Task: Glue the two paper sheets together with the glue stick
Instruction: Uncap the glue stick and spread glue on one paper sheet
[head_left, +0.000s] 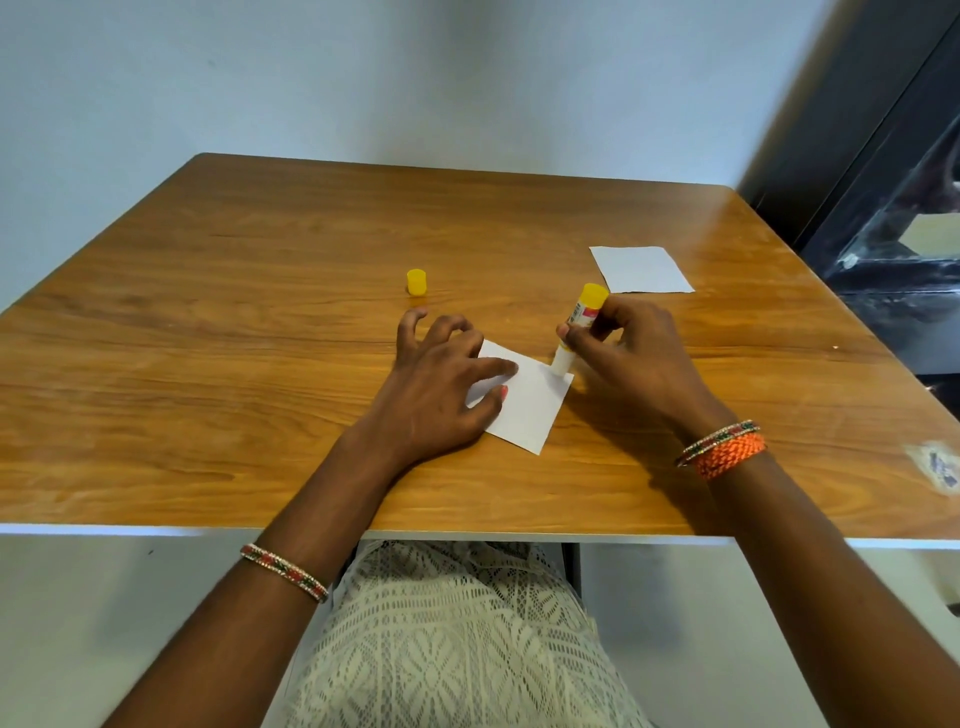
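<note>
Nearest me, white lace fabric (457, 639) covers my lap below the wooden table (208, 322), and both forearms reach up over its near edge. At 12 o'clock from my lap lies the near paper sheet (524, 410), turned like a diamond. My left hand (441, 384) is spread open and presses down on that sheet's 9 o'clock side. My right hand (634, 358) (bangles and an orange band (730, 454) at the wrist) is closed around the glue stick (576, 332), held tilted, its white tip touching the sheet's 1 o'clock corner. Beyond my left hand, at 12 o'clock, the yellow cap (416, 282) stands alone. Farther off at 1 o'clock, well apart, the second paper sheet (641, 270) lies flat.
</note>
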